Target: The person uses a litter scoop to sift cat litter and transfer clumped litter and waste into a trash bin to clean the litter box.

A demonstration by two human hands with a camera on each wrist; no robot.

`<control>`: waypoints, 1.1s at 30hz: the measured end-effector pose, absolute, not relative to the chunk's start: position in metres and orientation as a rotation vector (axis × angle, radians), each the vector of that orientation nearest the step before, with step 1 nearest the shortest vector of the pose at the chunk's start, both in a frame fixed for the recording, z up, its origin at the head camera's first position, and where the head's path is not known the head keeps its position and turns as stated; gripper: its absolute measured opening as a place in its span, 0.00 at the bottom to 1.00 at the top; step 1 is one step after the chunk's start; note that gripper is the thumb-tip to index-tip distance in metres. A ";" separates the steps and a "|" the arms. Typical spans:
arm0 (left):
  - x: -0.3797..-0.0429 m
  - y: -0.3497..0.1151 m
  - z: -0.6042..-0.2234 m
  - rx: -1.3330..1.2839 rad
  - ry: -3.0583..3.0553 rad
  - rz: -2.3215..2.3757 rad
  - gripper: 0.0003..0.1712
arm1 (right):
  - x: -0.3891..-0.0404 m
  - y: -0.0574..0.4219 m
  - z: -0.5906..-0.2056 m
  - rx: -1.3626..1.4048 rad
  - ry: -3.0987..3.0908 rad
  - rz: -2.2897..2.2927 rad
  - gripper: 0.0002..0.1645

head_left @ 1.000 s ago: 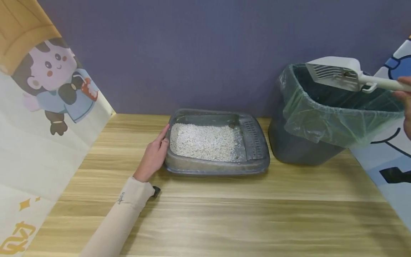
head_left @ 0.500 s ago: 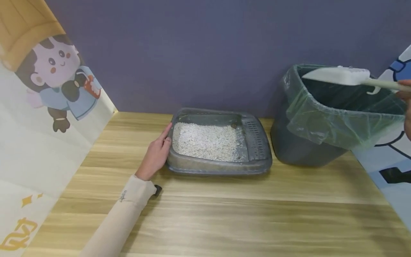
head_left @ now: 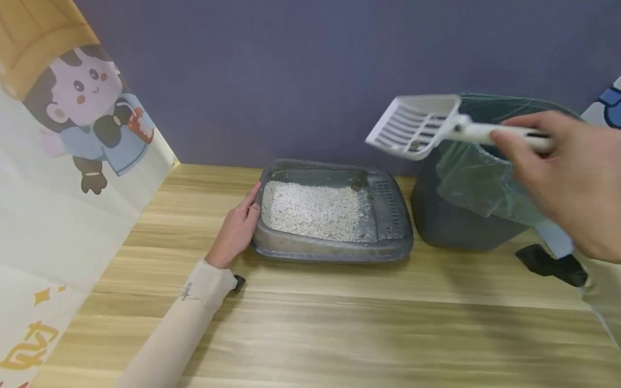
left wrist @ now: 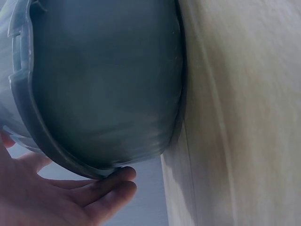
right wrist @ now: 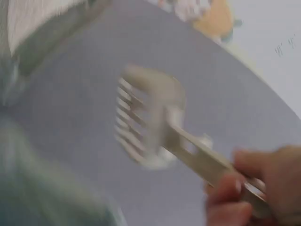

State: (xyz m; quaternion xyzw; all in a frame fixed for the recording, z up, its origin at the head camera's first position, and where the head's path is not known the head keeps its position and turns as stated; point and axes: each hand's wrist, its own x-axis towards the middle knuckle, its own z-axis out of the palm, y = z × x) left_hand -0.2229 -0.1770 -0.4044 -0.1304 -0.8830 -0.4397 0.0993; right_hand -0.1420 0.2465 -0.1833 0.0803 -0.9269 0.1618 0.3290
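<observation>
My right hand [head_left: 577, 178] grips the handle of a white slotted litter scoop [head_left: 468, 132], raised in front of the back wall just left of the bin's mouth. A small brown clump [head_left: 414, 144] shows on its slats. In the right wrist view the scoop [right wrist: 164, 127] is blurred, with fingers and thumb wrapped round its handle. On the table is a grey litter box [head_left: 330, 250] of white granular litter [head_left: 310, 207]. My left hand [head_left: 235, 229] rests against the box's left end; in the left wrist view its extended fingers [left wrist: 113, 195] touch below the rim.
A dark grey bin [head_left: 466, 223] with a translucent green bag [head_left: 473, 180] over its rim stands right of the litter box. A purple wall [head_left: 291, 81] closes the back, with printed panels at both sides. Another brown clump [head_left: 356, 187] lies in the box's back right.
My right hand has swung the scoop left from over the bin and turned it from upside down to slats showing. The left hand stays at the litter box.
</observation>
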 end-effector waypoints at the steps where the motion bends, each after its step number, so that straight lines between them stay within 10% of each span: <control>1: -0.223 -0.177 -0.404 -0.387 -2.614 -1.296 0.28 | -0.145 0.236 -0.188 0.319 -2.490 0.361 0.20; 33: -0.223 -0.177 -0.401 -0.326 -2.624 -1.277 0.28 | -0.229 0.159 -0.363 0.884 -3.014 0.607 0.14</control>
